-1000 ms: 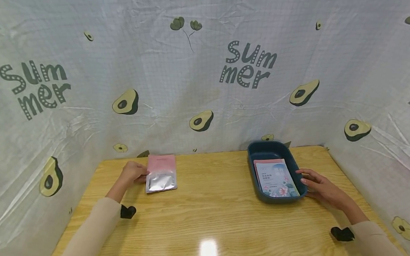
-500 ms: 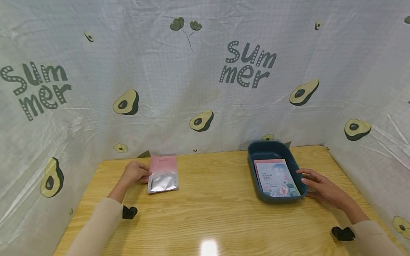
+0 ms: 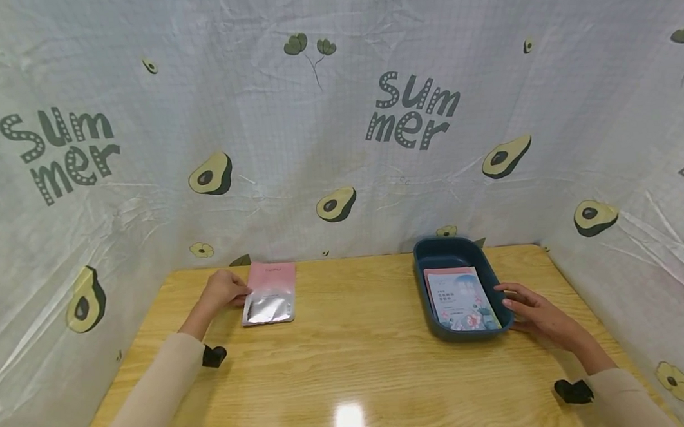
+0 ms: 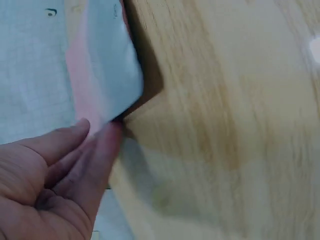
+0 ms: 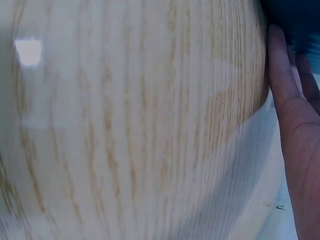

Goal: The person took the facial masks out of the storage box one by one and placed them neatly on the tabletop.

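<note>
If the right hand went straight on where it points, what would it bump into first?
The bin, most likely. The right hand has its fingers at the bin's side, though exact contact is unclear.

The wood-grained table (image 3: 349, 348) shines; a dark blue bin (image 3: 449, 258) rests on it.

White avocado-print sheeting (image 3: 267, 114) behind a wooden table (image 3: 354, 342) with a bright reflection (image 3: 350, 424)
</note>
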`<state>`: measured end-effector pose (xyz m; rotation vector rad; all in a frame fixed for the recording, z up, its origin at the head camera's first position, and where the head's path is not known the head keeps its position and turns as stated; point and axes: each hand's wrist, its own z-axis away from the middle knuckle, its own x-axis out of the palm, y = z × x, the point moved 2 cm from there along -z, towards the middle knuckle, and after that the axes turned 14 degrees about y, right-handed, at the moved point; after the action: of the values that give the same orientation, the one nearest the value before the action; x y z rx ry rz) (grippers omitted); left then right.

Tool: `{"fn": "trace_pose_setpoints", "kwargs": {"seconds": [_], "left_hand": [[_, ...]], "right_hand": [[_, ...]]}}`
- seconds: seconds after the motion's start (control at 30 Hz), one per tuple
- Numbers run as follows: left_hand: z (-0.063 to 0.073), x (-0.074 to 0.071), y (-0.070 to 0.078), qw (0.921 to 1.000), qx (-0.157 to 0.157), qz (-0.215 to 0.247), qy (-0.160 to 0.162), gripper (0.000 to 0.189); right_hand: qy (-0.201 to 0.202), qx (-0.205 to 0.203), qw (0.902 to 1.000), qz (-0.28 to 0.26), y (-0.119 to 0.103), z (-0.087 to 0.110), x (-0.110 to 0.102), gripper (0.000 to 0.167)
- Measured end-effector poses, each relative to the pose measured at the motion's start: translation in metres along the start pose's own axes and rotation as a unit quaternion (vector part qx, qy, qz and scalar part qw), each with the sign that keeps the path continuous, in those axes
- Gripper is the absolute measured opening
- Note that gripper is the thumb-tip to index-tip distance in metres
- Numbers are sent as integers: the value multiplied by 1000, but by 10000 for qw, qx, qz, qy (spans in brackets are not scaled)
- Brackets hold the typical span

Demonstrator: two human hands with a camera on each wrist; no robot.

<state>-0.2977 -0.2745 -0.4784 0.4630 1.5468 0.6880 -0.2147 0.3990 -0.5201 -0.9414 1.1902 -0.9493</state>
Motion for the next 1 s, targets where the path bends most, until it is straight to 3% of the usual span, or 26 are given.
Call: {"fn": "trace_pose_setpoints", "kwargs": {"seconds": [0.13, 0.27, 0.5, 0.67, 1.0], "left_hand": [[6, -4, 14, 9928, 717, -957, -5, 31], [12, 2, 36, 9847, 1090, -1362, -36, 24], [26, 31, 84, 9809, 1485, -1180, -423, 20], [40, 55, 132, 9727, 2006, -1043, -520, 20], [69, 110, 226, 9523, 2905, -119, -927, 20]], "right_hand": [[4, 4, 10000, 5, 0, 0, 0, 51], [77, -30, 9999, 66, 0, -1, 0, 51], [39, 38, 10000, 37, 0, -1, 0, 51], [-1, 5, 10000, 96, -1, -2, -2, 51], [-129, 103, 9999, 32, -5, -2, -1, 52]]}}
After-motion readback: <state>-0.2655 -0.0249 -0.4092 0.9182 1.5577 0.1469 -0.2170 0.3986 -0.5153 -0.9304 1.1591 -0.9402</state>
